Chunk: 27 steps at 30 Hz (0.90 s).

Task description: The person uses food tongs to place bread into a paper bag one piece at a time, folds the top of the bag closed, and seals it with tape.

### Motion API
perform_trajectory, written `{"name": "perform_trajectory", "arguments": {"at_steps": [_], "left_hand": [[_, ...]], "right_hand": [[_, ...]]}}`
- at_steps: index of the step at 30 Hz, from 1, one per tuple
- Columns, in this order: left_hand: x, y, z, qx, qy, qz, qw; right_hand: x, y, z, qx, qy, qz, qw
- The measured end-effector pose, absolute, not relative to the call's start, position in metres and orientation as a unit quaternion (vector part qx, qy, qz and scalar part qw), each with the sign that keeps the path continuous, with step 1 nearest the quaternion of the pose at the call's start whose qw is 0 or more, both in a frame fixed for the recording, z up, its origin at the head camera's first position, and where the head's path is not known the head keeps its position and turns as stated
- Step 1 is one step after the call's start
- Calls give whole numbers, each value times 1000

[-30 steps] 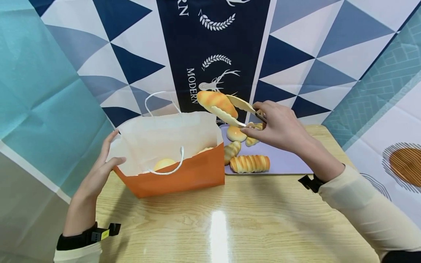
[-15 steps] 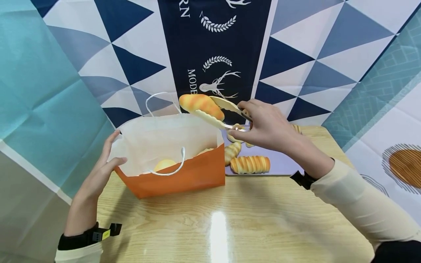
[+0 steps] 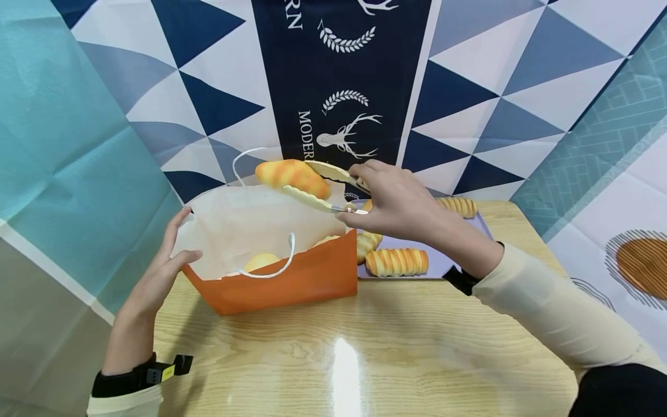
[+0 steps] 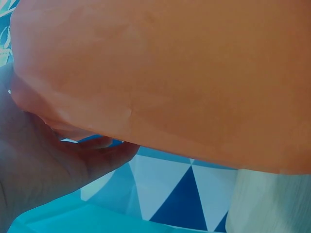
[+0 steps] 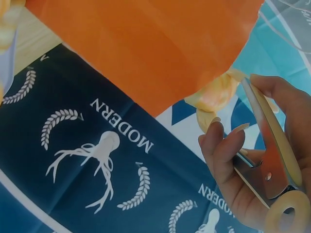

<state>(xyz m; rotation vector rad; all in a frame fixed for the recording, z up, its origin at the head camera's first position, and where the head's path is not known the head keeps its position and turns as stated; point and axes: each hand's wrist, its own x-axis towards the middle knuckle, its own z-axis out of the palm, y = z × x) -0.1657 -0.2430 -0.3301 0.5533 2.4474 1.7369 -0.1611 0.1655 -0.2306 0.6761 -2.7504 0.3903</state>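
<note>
Orange bag (image 3: 286, 289) near table's (image 3: 271, 359) left edge: left hand (image 3: 158, 272) gripped it, likely for steadiness; right hand (image 3: 398, 200) held tongs (image 3: 308, 199) clasping bread (image 3: 289, 175).

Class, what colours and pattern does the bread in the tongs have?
The bread is yellow with orange bands, seen best in the head view.

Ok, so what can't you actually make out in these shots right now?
Head view: how many breads lie in the orange bag; its front wall hides most of the inside.
Head view: part of the purple tray and the handle end of the tongs, behind the right hand.
Left wrist view: the bag's contents, blocked by its orange wall.
Right wrist view: most of the tray, cut off by the left edge.
</note>
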Motion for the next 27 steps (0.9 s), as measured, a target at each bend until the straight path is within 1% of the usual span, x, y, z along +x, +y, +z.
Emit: {"name": "perform_trajectory", "arguments": {"at_steps": [8,27], "left_hand": [[-168,-242,-329,185,800,569,45],[-167,-241,-330,186,801,567,49]], "right_hand": [[-166,158,-233,258,-943,141,156],[-166,156,-231,227,-952,137,150]]}}
